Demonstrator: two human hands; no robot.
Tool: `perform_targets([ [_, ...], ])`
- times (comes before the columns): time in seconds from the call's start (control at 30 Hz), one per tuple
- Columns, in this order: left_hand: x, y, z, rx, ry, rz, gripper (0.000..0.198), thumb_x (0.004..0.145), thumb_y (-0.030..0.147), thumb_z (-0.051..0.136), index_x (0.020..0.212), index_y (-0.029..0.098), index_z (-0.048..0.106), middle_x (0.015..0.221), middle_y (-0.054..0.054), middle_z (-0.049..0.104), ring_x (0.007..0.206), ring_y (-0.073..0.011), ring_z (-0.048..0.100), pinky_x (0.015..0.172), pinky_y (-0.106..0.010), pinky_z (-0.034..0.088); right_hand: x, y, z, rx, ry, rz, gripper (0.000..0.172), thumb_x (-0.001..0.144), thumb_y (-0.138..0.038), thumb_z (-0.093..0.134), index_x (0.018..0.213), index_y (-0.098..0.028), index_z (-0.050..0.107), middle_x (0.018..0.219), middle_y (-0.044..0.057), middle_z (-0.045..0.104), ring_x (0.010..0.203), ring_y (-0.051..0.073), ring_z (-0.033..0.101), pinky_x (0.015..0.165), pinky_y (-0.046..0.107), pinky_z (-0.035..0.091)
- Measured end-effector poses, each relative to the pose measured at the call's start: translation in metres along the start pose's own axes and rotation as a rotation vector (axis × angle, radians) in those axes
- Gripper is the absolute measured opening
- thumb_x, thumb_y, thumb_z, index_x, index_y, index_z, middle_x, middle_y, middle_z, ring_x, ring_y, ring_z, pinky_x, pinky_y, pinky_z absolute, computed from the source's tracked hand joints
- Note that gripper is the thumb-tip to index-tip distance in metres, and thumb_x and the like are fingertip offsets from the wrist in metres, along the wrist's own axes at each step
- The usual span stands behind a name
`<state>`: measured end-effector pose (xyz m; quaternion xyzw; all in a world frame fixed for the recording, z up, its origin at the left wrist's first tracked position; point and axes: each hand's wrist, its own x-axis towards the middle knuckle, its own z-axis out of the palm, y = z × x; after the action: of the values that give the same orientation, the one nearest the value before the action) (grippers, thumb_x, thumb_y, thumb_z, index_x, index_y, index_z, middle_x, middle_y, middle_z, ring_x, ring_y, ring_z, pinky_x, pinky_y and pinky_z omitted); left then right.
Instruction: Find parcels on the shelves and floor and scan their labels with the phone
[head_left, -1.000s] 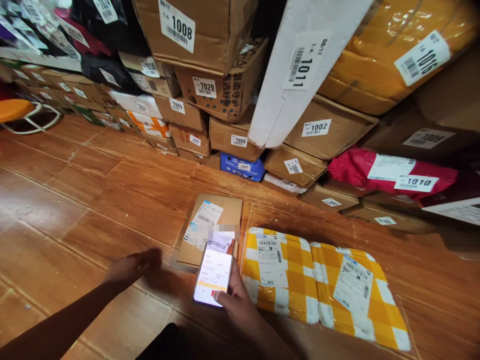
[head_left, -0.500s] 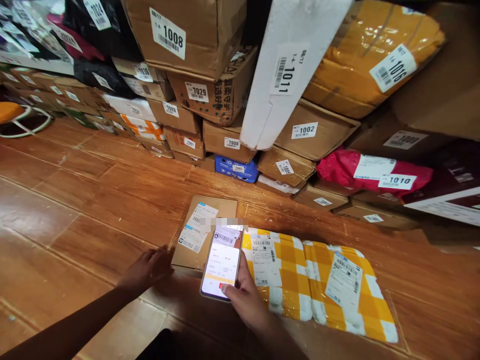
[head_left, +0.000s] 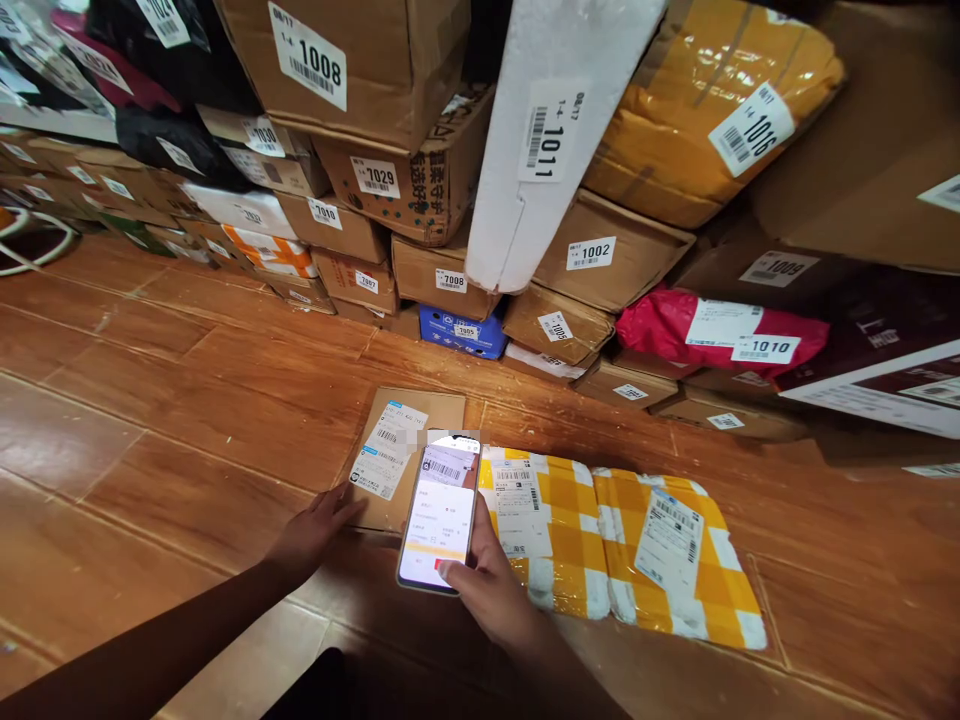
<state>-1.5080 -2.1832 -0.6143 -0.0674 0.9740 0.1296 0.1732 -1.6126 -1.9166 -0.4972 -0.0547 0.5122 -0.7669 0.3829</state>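
My right hand grips a lit smartphone, its screen showing a barcode, above the parcels on the floor. A flat brown cardboard box with white shipping labels lies under and beside the phone. My left hand reaches to the box's near left corner, fingers stretched out and touching its edge. Right of the phone lie two yellow-and-white checked bags with labels, side by side.
Stacks of numbered parcels line the back: box 1008, a leaning white package 1011, a yellow bag 1016, a red bag 1010, a small blue box. Wood-pattern floor spreads to the left.
My left hand has moved right across the floor and now touches the cardboard box's corner. The phone has shifted slightly right and up, and the view has drifted right.
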Motion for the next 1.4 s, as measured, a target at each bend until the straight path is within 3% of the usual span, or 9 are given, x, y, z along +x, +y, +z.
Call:
perform_targets([
  [0.27,0.017,0.01,-0.02,0.059,-0.089,-0.006,0.061,0.08,0.003,0.045,0.131,0.036,0.051,0.149,-0.005,0.037,0.134,-0.0245,0.039,0.106,-0.043,0.041,0.006,0.005,-0.014,0.083,0.026,0.0,0.089,0.064,-0.009,0.059,0.14,-0.029,0.018,0.139,0.005,0.053,0.122,0.024,0.054,0.102,0.043,0.04],
  [0.37,0.018,0.014,-0.029,0.093,-0.132,-0.004,0.063,0.079,0.002,0.044,0.131,0.038,0.05,0.149,-0.004,0.037,0.132,-0.0248,0.042,0.103,-0.041,0.043,0.013,-0.008,-0.025,0.112,0.084,-0.016,0.093,0.061,-0.012,0.066,0.139,-0.03,0.019,0.139,0.006,0.054,0.123,0.026,0.054,0.106,0.047,0.037],
  [0.5,0.018,0.016,-0.036,0.125,-0.163,-0.006,0.068,0.077,-0.002,0.04,0.132,0.037,0.05,0.15,-0.004,0.036,0.13,-0.0264,0.044,0.099,-0.041,0.045,0.017,-0.031,-0.032,0.114,0.153,-0.065,0.085,0.063,-0.014,0.072,0.135,-0.031,0.03,0.134,0.005,0.059,0.119,0.027,0.058,0.105,0.048,0.041],
  [0.77,0.021,0.013,-0.031,0.176,-0.154,-0.006,0.067,0.078,0.0,0.04,0.132,0.039,0.05,0.15,-0.005,0.036,0.128,-0.0276,0.045,0.098,-0.043,0.045,0.014,-0.038,-0.03,0.169,0.164,-0.055,0.085,0.062,-0.016,0.074,0.134,-0.033,0.032,0.123,0.004,0.066,0.114,0.028,0.062,0.1,0.048,0.046],
  [1.13,0.021,0.009,-0.028,0.184,-0.102,0.004,0.07,0.076,-0.003,0.041,0.131,0.039,0.049,0.151,-0.005,0.034,0.126,-0.026,0.048,0.096,-0.041,0.046,0.013,-0.032,-0.028,0.179,0.17,-0.037,0.085,0.061,-0.015,0.074,0.133,-0.031,0.033,0.131,0.004,0.061,0.118,0.028,0.058,0.105,0.049,0.04],
  [1.27,0.017,0.019,-0.034,0.179,-0.032,0.019,0.043,0.077,0.013,0.055,0.118,0.027,0.059,0.148,-0.011,0.038,0.13,-0.0308,0.043,0.097,-0.045,0.046,0.016,-0.028,-0.031,0.19,0.164,-0.042,0.086,0.06,-0.017,0.076,0.133,-0.032,0.033,0.133,0.005,0.059,0.119,0.028,0.057,0.104,0.049,0.041],
  [1.4,0.012,0.041,-0.038,0.087,0.122,0.172,0.022,0.082,0.029,0.056,0.102,0.022,0.065,0.134,-0.013,0.052,0.122,-0.0304,0.049,0.097,-0.045,0.046,0.016,-0.025,-0.033,0.223,0.143,-0.022,0.092,0.06,-0.018,0.079,0.135,-0.031,0.028,0.125,0.006,0.065,0.115,0.028,0.061,0.102,0.049,0.042],
])
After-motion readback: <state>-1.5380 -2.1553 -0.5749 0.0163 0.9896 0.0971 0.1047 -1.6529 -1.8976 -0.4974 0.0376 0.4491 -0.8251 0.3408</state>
